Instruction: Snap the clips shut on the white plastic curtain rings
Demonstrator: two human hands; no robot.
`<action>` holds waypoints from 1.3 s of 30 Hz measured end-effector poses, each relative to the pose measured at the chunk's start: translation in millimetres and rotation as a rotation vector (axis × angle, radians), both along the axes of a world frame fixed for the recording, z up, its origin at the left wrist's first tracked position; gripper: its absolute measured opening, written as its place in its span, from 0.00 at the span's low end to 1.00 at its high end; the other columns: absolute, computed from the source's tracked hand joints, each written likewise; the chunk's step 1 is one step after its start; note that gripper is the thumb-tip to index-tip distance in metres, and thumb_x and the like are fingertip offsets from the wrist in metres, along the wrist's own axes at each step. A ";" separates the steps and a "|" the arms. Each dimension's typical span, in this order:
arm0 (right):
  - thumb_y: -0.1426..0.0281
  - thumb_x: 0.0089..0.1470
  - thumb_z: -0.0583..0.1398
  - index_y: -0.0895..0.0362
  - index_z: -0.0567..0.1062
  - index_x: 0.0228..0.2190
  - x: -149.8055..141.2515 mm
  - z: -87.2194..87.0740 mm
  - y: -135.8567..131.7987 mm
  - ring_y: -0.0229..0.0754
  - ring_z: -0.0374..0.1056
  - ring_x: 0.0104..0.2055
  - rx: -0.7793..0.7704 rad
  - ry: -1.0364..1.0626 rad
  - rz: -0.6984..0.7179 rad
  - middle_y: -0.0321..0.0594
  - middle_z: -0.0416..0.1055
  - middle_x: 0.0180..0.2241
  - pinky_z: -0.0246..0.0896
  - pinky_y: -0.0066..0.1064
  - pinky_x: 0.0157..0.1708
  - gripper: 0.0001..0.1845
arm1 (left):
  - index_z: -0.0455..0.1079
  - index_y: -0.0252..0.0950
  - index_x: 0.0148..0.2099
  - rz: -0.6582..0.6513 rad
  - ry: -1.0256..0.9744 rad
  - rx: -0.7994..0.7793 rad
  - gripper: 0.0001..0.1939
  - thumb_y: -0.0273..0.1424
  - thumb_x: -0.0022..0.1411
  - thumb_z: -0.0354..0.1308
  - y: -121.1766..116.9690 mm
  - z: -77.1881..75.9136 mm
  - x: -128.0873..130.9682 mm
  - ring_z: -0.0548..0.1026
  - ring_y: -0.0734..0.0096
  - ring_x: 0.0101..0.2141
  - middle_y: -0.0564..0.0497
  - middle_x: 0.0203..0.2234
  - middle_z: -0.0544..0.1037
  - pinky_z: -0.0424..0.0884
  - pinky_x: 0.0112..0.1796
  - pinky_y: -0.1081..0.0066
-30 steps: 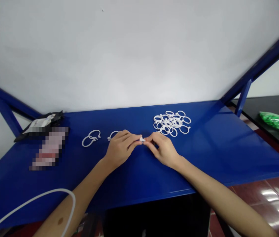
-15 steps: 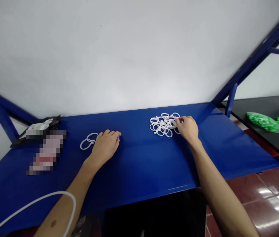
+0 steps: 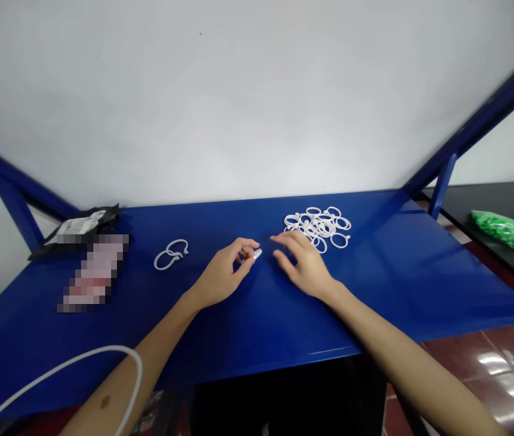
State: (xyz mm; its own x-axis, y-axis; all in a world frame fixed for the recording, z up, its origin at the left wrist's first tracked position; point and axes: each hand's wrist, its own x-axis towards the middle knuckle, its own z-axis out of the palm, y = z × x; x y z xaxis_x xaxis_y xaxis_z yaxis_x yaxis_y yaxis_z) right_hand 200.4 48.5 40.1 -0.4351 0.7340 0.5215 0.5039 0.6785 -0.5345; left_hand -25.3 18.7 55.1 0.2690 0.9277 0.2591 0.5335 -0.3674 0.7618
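Observation:
My left hand (image 3: 223, 275) rests on the blue table (image 3: 248, 321) near its middle, fingers pinched on a small white plastic piece (image 3: 257, 254) that sticks out at the fingertips. Close to its right lies my right hand (image 3: 302, 266), fingers stretched toward the left hand's fingertips and holding nothing that I can see. Just behind the right hand sits a pile of several white plastic rings (image 3: 319, 227). A pair of linked white rings (image 3: 170, 255) lies on the table to the left of my left hand.
A black packet (image 3: 79, 227) and a blurred pinkish item (image 3: 96, 272) lie at the table's left end. A white cable (image 3: 57, 375) loops over the near left edge. Blue frame struts rise at both sides. A green bag (image 3: 505, 229) lies on a black surface at right.
My right hand came back from the ring pile toward the middle. My left hand shifted right from the linked rings, and both hands' fingertips are close together again around a small white piece.

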 end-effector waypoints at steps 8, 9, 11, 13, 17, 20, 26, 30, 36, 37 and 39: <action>0.64 0.66 0.59 0.55 0.76 0.39 -17.0 -9.9 -10.0 0.39 0.72 0.33 -0.389 0.212 0.168 0.38 0.75 0.32 0.70 0.33 0.36 0.08 | 0.67 0.39 0.54 -0.035 -0.207 -0.118 0.15 0.36 0.67 0.57 2.9 -8.8 1.7 0.78 0.70 0.37 0.51 0.36 0.80 0.73 0.43 0.67; 0.63 0.65 0.60 0.55 0.76 0.39 -17.0 -10.5 -8.9 0.39 0.72 0.31 -0.470 0.277 0.154 0.36 0.75 0.30 0.71 0.32 0.35 0.08 | 0.68 0.39 0.54 -0.013 -0.223 -0.114 0.15 0.36 0.66 0.58 3.7 -10.6 1.8 0.78 0.69 0.39 0.50 0.39 0.80 0.74 0.43 0.67; 0.61 0.63 0.62 0.55 0.74 0.40 -17.9 -12.1 -6.8 0.38 0.74 0.30 -0.620 0.434 0.151 0.35 0.75 0.29 0.72 0.32 0.35 0.10 | 0.69 0.39 0.53 0.026 -0.240 -0.113 0.16 0.36 0.64 0.60 5.2 -13.6 2.0 0.78 0.67 0.42 0.47 0.44 0.79 0.74 0.44 0.66; 0.59 0.60 0.63 0.55 0.72 0.41 -19.7 -14.0 -5.3 0.38 0.76 0.32 -0.720 0.579 0.176 0.36 0.76 0.31 0.75 0.33 0.37 0.13 | 0.71 0.39 0.51 0.056 -0.254 -0.144 0.15 0.36 0.63 0.61 6.7 -15.7 2.2 0.78 0.66 0.44 0.46 0.45 0.79 0.75 0.44 0.65; 0.55 0.57 0.65 0.54 0.68 0.38 -21.9 -15.2 -4.5 0.39 0.78 0.35 -0.818 0.687 0.221 0.39 0.78 0.36 0.77 0.37 0.42 0.18 | 0.72 0.38 0.48 0.097 -0.336 -0.239 0.13 0.38 0.64 0.61 9.3 -18.6 1.9 0.79 0.65 0.40 0.47 0.40 0.81 0.76 0.39 0.66; 0.55 0.59 0.64 0.53 0.68 0.40 -20.6 -13.4 -6.1 0.40 0.78 0.37 -0.792 0.629 0.212 0.39 0.78 0.37 0.76 0.37 0.42 0.17 | 0.74 0.38 0.45 0.096 -0.334 -0.267 0.12 0.39 0.63 0.62 9.7 -19.8 1.3 0.79 0.66 0.37 0.48 0.38 0.81 0.76 0.36 0.68; 0.63 0.64 0.59 0.54 0.72 0.41 -17.0 -8.3 -11.0 0.38 0.74 0.32 -0.522 0.269 0.131 0.37 0.79 0.33 0.67 0.30 0.32 0.08 | 0.79 0.42 0.46 0.105 -0.283 -0.202 0.11 0.36 0.62 0.63 7.7 -19.6 2.9 0.79 0.68 0.36 0.50 0.37 0.83 0.76 0.38 0.67; 0.62 0.64 0.60 0.55 0.75 0.39 -16.8 -7.8 -10.9 0.37 0.72 0.30 -0.501 0.258 0.118 0.37 0.79 0.32 0.65 0.29 0.30 0.09 | 0.79 0.40 0.43 0.130 -0.343 -0.182 0.10 0.35 0.58 0.66 7.1 -21.4 5.7 0.79 0.68 0.32 0.51 0.32 0.83 0.76 0.36 0.67; 0.66 0.65 0.59 0.55 0.75 0.34 -13.4 -6.5 -14.0 0.39 0.71 0.33 -0.355 0.211 0.158 0.37 0.77 0.31 0.65 0.31 0.35 0.09 | 0.79 0.39 0.35 0.161 -0.304 -0.131 0.04 0.33 0.58 0.67 -1.0 -21.1 11.7 0.78 0.69 0.30 0.51 0.32 0.83 0.75 0.36 0.67; 0.67 0.66 0.59 0.55 0.75 0.34 -12.3 -6.1 -15.4 0.40 0.71 0.34 -0.319 0.192 0.168 0.38 0.76 0.32 0.65 0.31 0.35 0.08 | 0.79 0.39 0.35 0.156 -0.286 -0.085 0.03 0.32 0.58 0.67 -3.2 -20.3 13.1 0.78 0.69 0.31 0.51 0.31 0.83 0.75 0.36 0.67; 0.68 0.67 0.57 0.54 0.75 0.35 -9.9 -5.4 -18.0 0.40 0.70 0.34 -0.248 0.146 0.185 0.38 0.75 0.31 0.65 0.32 0.35 0.08 | 0.79 0.40 0.34 0.130 -0.250 0.033 0.02 0.30 0.60 0.65 -7.0 -19.2 16.2 0.78 0.70 0.31 0.52 0.31 0.82 0.75 0.37 0.67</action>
